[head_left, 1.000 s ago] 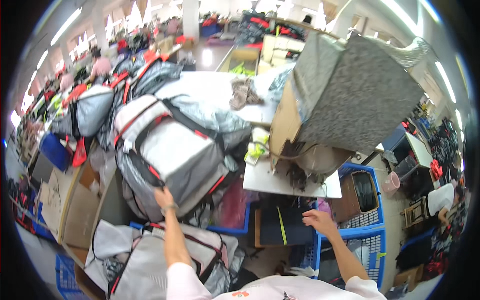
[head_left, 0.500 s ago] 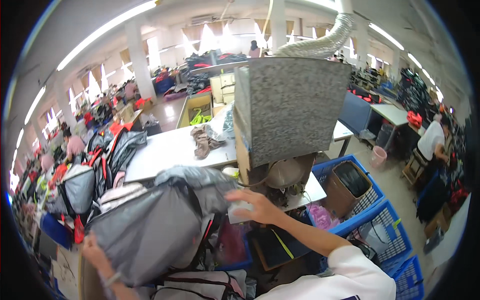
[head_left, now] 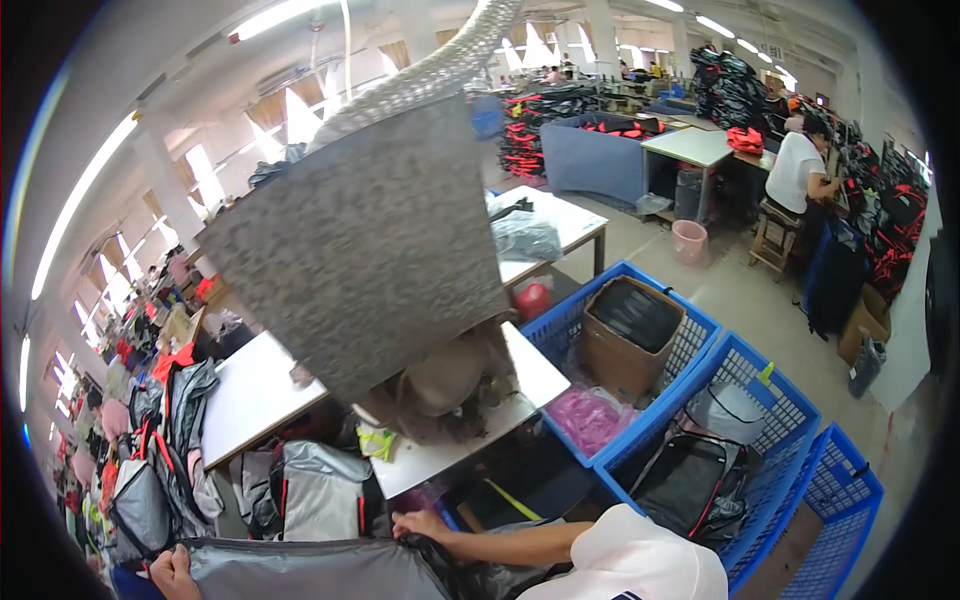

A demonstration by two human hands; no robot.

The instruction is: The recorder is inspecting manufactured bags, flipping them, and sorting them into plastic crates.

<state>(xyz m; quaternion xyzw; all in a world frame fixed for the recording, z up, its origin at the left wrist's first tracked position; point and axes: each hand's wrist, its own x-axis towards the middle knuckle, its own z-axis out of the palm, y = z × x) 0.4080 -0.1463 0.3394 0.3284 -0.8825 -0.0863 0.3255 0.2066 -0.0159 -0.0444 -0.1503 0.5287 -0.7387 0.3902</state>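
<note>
Well, the grey bag point(head_left: 300, 565) is right in front of me at the lower edge of the view, drawn out sideways between my two hands, with much of it cut off below; I judge it light for its size, soft and floppy, with a shiny cloth that could slip a little under dry fingers; nothing about it looks fragile, though it would likely sag in the middle if held from one end only; the ends of its top edge seem the best places to take hold; my left hand point(head_left: 175, 572) is closed at the left end, fingers curled over the cloth; my right hand point(head_left: 422, 525) is closed too, pinching dark cloth at the other end, though I cannot see every fingertip; just beyond lie the white and grey bags point(head_left: 325, 495), below the white table point(head_left: 255, 390); over the near white bench point(head_left: 440, 465) hangs a big mottled grey hood point(head_left: 370, 250); to my right stand the blue baskets point(head_left: 700, 365), one holding a brown carton point(head_left: 625, 362) and pink plastic point(head_left: 590, 422), the next a black backpack point(head_left: 685, 480); farther off, a person in white point(head_left: 793, 172) sits on a wooden stool point(head_left: 775, 240)
</note>
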